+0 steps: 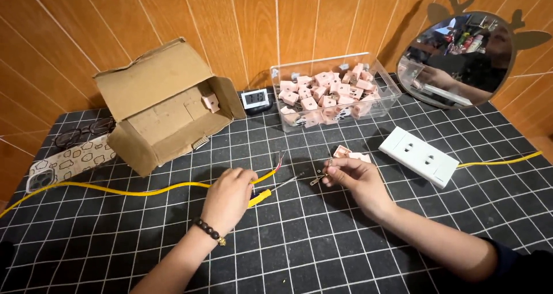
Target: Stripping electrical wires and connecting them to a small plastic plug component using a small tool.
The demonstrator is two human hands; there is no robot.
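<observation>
My left hand (228, 197) rests on the black grid mat and grips a yellow-handled screwdriver (271, 191), whose thin shaft points right. It also presses on a yellow cable (144, 191) whose stripped wire ends (280, 161) stick up just beyond the fingers. My right hand (354, 180) pinches a small metal contact piece (318, 179) near the screwdriver tip. Two pink plastic plug parts (349, 153) lie just behind that hand.
A clear box (387, 84) full of pink parts stands at the back. An open cardboard box (164, 107) sits back left, a small digital clock (255, 99) between them. A white double socket (419, 156) with yellow cord lies right. Phone (69, 162), glasses (83, 134) and a mirror (458, 55) lie around.
</observation>
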